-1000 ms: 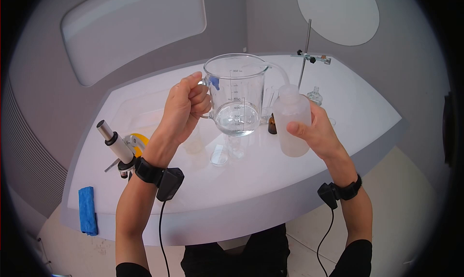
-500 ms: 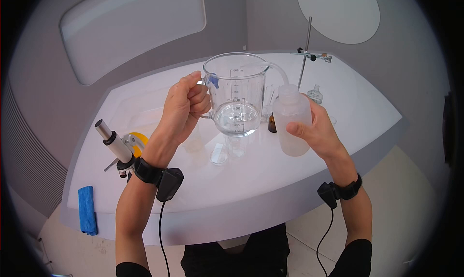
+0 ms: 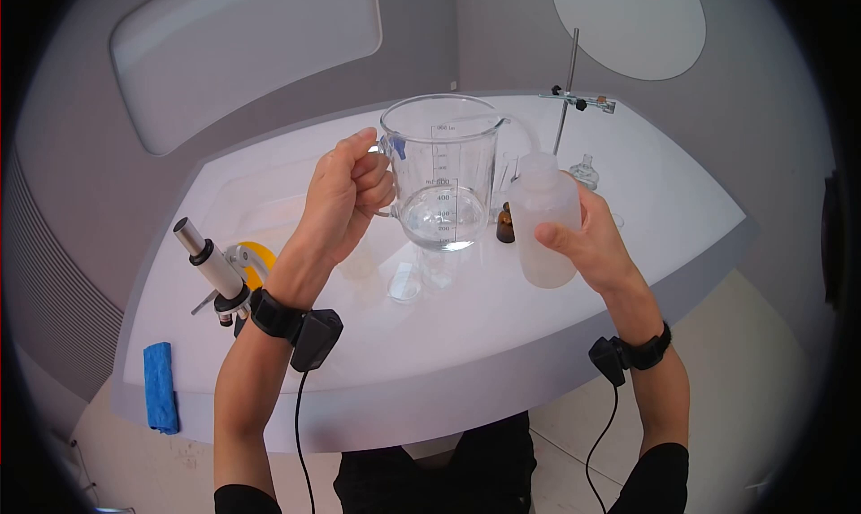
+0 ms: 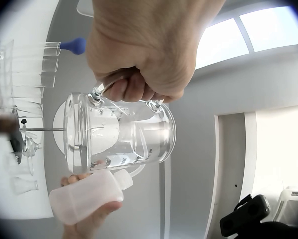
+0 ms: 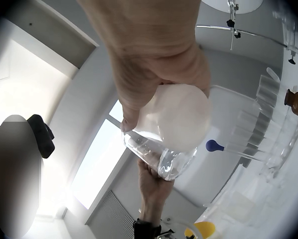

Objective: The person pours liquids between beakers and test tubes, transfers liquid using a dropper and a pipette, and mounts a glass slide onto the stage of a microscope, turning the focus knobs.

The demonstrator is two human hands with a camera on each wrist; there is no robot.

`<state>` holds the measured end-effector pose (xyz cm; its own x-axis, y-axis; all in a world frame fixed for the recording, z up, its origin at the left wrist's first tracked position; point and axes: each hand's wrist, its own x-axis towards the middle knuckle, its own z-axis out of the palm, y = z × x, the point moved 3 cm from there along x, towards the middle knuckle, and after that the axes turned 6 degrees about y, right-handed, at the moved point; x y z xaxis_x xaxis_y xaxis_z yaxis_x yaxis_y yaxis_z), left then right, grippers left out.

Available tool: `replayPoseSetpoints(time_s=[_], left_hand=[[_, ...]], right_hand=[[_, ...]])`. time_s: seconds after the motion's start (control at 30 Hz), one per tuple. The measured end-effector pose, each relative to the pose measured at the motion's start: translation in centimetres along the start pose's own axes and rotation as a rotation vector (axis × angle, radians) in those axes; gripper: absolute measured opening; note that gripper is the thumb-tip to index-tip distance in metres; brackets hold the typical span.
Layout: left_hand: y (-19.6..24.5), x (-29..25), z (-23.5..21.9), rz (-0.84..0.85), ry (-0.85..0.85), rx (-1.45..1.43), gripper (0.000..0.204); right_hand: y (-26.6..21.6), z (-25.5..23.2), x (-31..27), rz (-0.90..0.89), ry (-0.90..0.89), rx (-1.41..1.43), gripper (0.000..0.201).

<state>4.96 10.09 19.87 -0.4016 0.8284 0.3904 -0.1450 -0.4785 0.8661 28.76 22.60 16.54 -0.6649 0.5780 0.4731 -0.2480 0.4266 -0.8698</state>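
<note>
My left hand [image 3: 350, 187] grips the handle of a clear glass measuring jug [image 3: 475, 169], raised over the table. Clear liquid fills its lower part, below the 500 mark. In my right hand [image 3: 596, 245] is a translucent white plastic wash bottle [image 3: 538, 204], held upright just right of the jug, with cloudy-looking sides. Its bent spout tube [image 3: 531, 137] arches left over the jug's rim, the end inside the jug. The left wrist view shows the bottle [image 4: 81, 196] close beside the jug [image 4: 129, 132]. From the right wrist, the bottle's base [image 5: 181, 117] hides much of the jug.
On the white table [image 3: 359, 352] stand a microscope [image 3: 215, 267] at left and a clamp stand [image 3: 566, 110] at the back right. A brown bottle [image 3: 506, 224] sits behind the wash bottle. Nearer lie a glass dish [image 3: 405, 283] and a blue cloth [image 3: 160, 388].
The jug and my left hand have shifted slightly to the right and up. My right hand and the wash bottle have barely moved; the spout stays over the jug.
</note>
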Motion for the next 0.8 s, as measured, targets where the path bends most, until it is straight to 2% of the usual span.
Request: replayPoseSetpoints(time_s=[0.17, 0.3, 0.4, 0.47, 0.5, 0.57, 0.63, 0.7, 0.73, 0.8], left_hand=[[0.2, -0.2, 0.0, -0.005, 0.028, -0.005, 0.042], [0.4, -0.2, -0.2, 0.001, 0.034, -0.011, 0.04], [0.6, -0.2, -0.3, 0.006, 0.041, -0.006, 0.042], [0.6, -0.2, -0.8, 0.006, 0.063, 0.002, 0.044], [0.6, -0.1, -1.1, 0.009, 0.056, 0.004, 0.044], [0.4, 0.0, -1.6, 0.011, 0.052, 0.007, 0.043], [0.4, 0.0, -2.1, 0.022, 0.05, 0.0, 0.043], [0.6, 0.0, -1.6, 0.029, 0.038, -0.006, 0.042], [0.6, 0.0, -1.6, 0.031, 0.033, -0.015, 0.042], [0.6, 0.1, -1.7, 0.032, 0.024, -0.016, 0.042]], right_hand=[[0.6, -0.4, -0.2, -0.024, 0.031, 0.1, 0.07], [1.6, -1.4, -0.5, -0.051, 0.049, 0.186, 0.074], [1.9, -2.5, -1.0, -0.046, 0.128, 0.271, 0.081], [2.0, -3.4, -1.3, -0.033, 0.199, 0.204, 0.098], [2.2, -3.8, -1.5, -0.032, 0.197, 0.205, 0.098], [3.1, -5.6, -2.1, -0.053, 0.311, 0.177, 0.094], [4.4, -7.9, -2.9, -0.067, 0.321, 0.165, 0.087], [4.8, -10.9, -4.2, -0.103, 0.475, 0.113, 0.079], [5.3, -12.3, -4.6, -0.103, 0.474, 0.114, 0.079], [6.4, -15.4, -5.5, -0.095, 0.651, 0.074, 0.07]])
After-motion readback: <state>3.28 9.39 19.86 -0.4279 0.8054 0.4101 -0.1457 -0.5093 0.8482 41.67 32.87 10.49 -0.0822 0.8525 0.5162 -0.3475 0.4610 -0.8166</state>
